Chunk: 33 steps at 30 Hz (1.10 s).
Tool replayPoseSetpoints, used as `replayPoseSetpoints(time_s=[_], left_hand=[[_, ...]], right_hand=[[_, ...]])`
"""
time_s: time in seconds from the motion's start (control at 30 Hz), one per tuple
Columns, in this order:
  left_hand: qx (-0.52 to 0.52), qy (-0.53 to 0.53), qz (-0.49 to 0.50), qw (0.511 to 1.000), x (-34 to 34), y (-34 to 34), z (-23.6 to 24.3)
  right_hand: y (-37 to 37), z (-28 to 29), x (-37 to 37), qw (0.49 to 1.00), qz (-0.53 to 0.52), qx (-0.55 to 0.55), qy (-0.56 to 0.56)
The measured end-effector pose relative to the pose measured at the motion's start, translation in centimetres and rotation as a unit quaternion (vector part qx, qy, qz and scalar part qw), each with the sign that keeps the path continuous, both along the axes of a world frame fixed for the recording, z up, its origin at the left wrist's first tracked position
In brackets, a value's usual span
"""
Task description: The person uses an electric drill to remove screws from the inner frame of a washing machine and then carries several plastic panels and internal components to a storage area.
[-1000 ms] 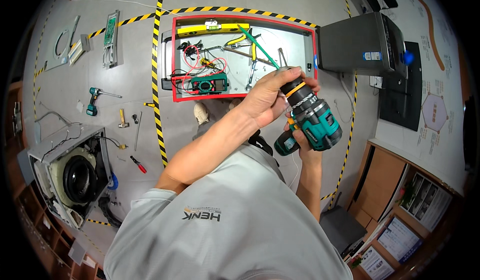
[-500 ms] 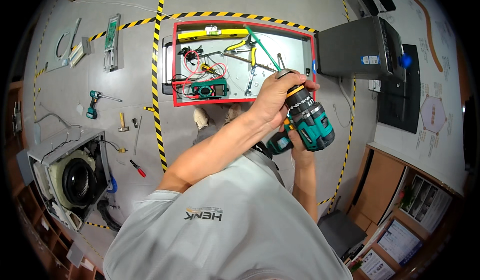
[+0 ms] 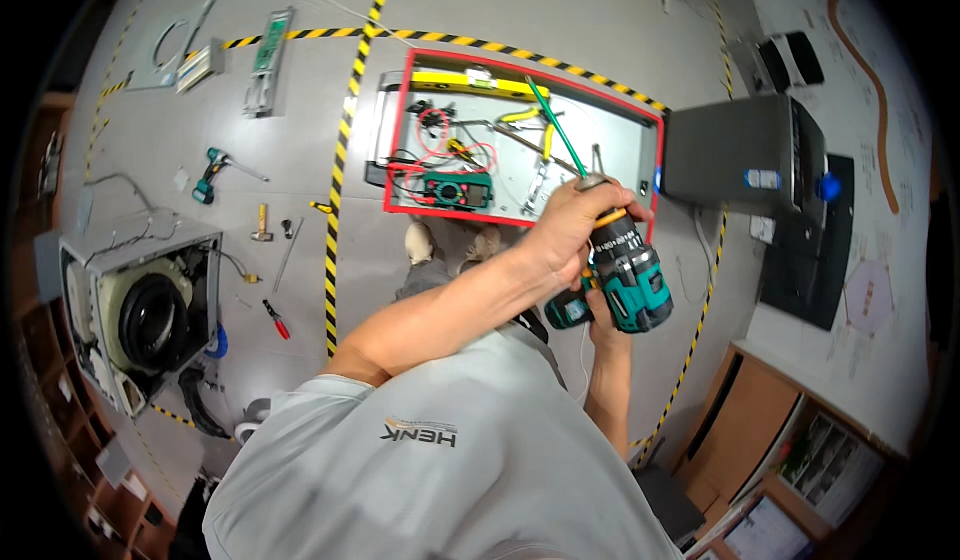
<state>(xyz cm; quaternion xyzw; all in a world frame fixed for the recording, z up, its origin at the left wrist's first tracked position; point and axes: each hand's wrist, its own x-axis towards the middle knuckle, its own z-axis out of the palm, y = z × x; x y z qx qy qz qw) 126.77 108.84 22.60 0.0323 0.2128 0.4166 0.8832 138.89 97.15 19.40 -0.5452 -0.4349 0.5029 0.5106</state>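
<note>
My left hand (image 3: 582, 222) is closed around the black front end of a cordless drill (image 3: 640, 285), at its chuck. The drill has a teal and black body and a yellow ring. My right hand (image 3: 606, 322) grips it from below, around the handle, with most of its fingers hidden behind the tool. The battery end (image 3: 568, 309) shows left of that hand. Just beyond my left hand, a thin green rod (image 3: 556, 126) slants over the toolbox; I cannot tell whether it is joined to the drill. The red-rimmed toolbox (image 3: 408, 125) lies past both hands.
Inside the toolbox are a yellow level (image 3: 450, 82), a green multimeter (image 3: 455, 191) and yellow-handled pliers (image 3: 549, 140). A grey cabinet (image 3: 735, 155) stands to its right. At left, an opened appliance (image 3: 155, 310), another drill (image 3: 212, 176), a hammer (image 3: 262, 224) and red-handled pliers (image 3: 276, 321) rest on the floor.
The whole view has shifted and tilted a little, so the toolbox and floor tools appear further right. Both hands keep their hold on the drill, which sits slightly lower in the picture.
</note>
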Motion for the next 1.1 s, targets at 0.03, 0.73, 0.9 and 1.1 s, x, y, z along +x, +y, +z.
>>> replayPoseSetpoints(time_s=[0.03, 0.73, 0.9, 1.1], left_hand=[[-0.004, -0.003, 0.020, 1.000, -0.3, -0.2, -0.2], [-0.083, -0.018, 0.471, 0.878, -22.8, -22.6, -5.7], [-0.108, -0.049, 0.529, 0.840, -31.2, -31.6, -10.6], [-0.118, 0.012, 0.605, 0.788, -44.2, -43.4, -11.7]], right_hand=[[0.2, -0.1, 0.0, 1.000, 0.017, -0.002, 0.008], [-1.4, -1.5, -18.9, 0.885, 0.447, -0.134, -0.007], [-2.9, -0.7, -30.3, 0.825, 0.539, -0.162, 0.048], [-6.3, 0.5, -44.8, 0.826, 0.536, -0.172, 0.021]])
